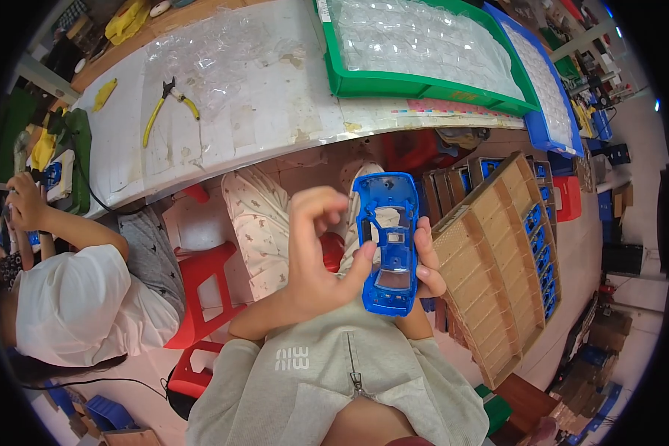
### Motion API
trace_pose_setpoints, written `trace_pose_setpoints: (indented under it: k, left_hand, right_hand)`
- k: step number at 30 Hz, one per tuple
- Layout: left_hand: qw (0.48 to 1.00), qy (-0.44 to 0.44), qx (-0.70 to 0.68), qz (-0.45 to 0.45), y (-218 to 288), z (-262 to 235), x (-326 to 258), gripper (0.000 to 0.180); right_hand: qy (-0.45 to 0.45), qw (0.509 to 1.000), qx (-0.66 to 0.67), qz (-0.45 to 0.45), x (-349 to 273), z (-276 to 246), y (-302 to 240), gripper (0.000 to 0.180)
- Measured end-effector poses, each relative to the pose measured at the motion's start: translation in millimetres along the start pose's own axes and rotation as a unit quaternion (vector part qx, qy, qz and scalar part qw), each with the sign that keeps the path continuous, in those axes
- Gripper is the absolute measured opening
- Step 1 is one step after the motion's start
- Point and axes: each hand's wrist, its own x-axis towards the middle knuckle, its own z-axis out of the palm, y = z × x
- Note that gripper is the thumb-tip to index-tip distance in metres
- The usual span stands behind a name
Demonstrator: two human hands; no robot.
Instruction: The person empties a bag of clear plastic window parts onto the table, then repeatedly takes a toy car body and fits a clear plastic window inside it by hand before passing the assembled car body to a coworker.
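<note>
We have a blue toy car shell [398, 260] in front of the counter [253, 111], held clear of the counter's near edge, its hollow inside facing up and its length pointing toward that edge. Our right hand [426, 249] is gripping it, fingers lapped over one long side; the rest of that hand is hidden beneath. Our left hand [316, 256] is loosely curled, its index finger apart from the thumb, whose tip lies at the opposite long side; we cannot tell whether it presses.

We judge the shell light and stiff, though whether it is plastic or thin metal we cannot tell. Its glossy surface may slide under dry fingers. The clear window pieces and slim pillars look like the delicate parts, so we would hold it by the long sides, low on the body, and keep pressure off the roof and glazing.

On the counter, toward its left end, lie yellow-handled pliers [172, 91]; toward its right end sits a green tray [379, 88] of clear plastic pieces. A brown compartment tray [490, 275] leans below the counter's right part.
</note>
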Motion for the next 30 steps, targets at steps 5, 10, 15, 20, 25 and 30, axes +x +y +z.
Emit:
trace_pose_setpoints:
  k: [5,10,15,20,25,30]
  left_hand:
    - [0.961,-0.111,-0.156,-0.201,-13,1,5,0.031]
    - [0.948,-0.11,-0.205,-0.219,-9,4,3,0.021]
    - [0.935,-0.168,-0.155,-0.27,-11,-5,1,0.025]
    - [0.93,-0.29,-0.105,-0.2,-2,-10,6,0.035]
    - [0.935,-0.187,-0.202,-0.221,-13,-5,1,0.031]
    - [0.94,-0.147,-0.155,-0.266,-9,-1,6,0.019]
  right_hand:
    - [-0.06,0.998,-0.011,-0.025,1,-4,-5,0.061]
    - [0.029,0.996,0.082,-0.033,10,12,-7,0.046]
    - [-0.016,0.998,0.059,-0.022,4,3,-4,0.054]
    - [-0.07,0.997,-0.038,-0.015,2,-8,-6,0.066]
    - [-0.119,0.993,-0.007,0.019,-2,-18,-8,0.067]
    - [-0.027,0.998,-0.015,-0.058,5,0,-2,0.064]
